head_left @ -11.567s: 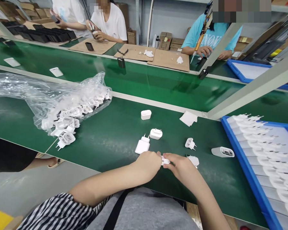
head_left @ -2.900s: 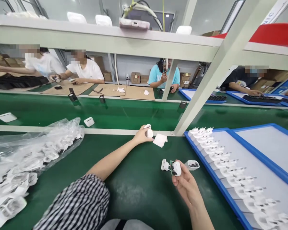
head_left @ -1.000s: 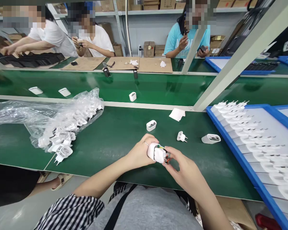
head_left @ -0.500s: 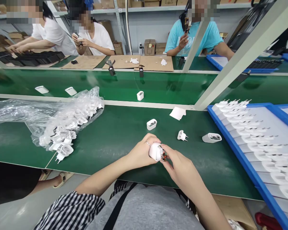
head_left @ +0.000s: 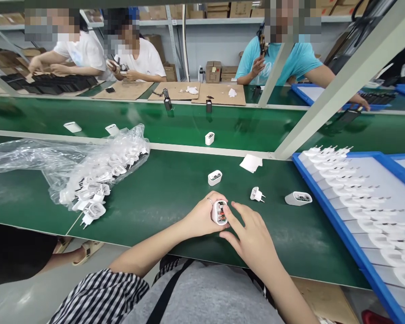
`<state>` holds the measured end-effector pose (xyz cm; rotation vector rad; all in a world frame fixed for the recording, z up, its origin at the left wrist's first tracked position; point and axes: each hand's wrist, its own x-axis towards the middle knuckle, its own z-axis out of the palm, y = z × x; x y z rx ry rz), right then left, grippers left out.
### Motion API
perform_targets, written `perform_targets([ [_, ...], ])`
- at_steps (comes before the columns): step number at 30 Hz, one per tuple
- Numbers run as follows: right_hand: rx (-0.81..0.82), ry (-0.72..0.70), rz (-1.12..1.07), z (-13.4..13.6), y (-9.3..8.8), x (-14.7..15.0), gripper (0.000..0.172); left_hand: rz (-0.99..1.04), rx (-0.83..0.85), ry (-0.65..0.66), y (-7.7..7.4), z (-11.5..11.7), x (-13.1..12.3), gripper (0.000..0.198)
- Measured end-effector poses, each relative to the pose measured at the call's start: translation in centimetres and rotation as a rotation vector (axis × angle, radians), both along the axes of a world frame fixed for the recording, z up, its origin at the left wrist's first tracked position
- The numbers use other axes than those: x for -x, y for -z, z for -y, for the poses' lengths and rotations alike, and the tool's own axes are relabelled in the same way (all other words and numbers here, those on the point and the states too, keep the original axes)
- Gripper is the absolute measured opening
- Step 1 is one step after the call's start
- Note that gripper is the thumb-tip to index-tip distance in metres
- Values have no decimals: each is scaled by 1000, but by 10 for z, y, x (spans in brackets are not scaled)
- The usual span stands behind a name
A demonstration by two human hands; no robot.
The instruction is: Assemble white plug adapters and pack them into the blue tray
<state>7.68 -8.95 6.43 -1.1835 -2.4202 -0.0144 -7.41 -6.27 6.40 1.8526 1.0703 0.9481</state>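
**Left hand wraps a white charger housing**

Over on the left of the green bench, a clear plastic bag spills white plug parts near the front edge. Mid-bench, close to the person's body, the left hand curls around the housing; circuit parts show in its uncovered end. Just behind it a second housing stands upright, with a third housing on the green strip beyond. The right hand is spread, its index fingertip at the held housing's rim; from here I can't tell whether it presses. Farther back lie a white paper and, nearer, a two-pin plug. Rightward, a fourth housing lies on its side, beside a blue-rimmed tray lined with white chargers, their pins pointing right.
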Motion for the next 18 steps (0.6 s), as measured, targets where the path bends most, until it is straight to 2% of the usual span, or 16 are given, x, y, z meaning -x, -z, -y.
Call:
perform_targets([
  [3, 208, -72, -89, -2, 0, -1, 53, 114, 119, 4, -1, 0, 0, 42],
  [6, 452, -77, -369, -9, 5, -6, 65, 402, 384, 42, 1, -3, -1, 46],
  [9, 631, 20, -549, -20, 12, -11, 55, 735, 733, 21, 7, -10, -2, 38],
  [12, 735, 86, -550, -31, 12, -18, 41, 898, 1045, -21, 13, -17, -2, 34],
  [15, 777, 121, -518, -39, 6, -23, 36, 1004, 1219, -67, 17, -21, 0, 34],
  [18, 775, 122, -454, -46, 0, -27, 32, 1067, 1306, -172, 19, -24, 2, 39],
])
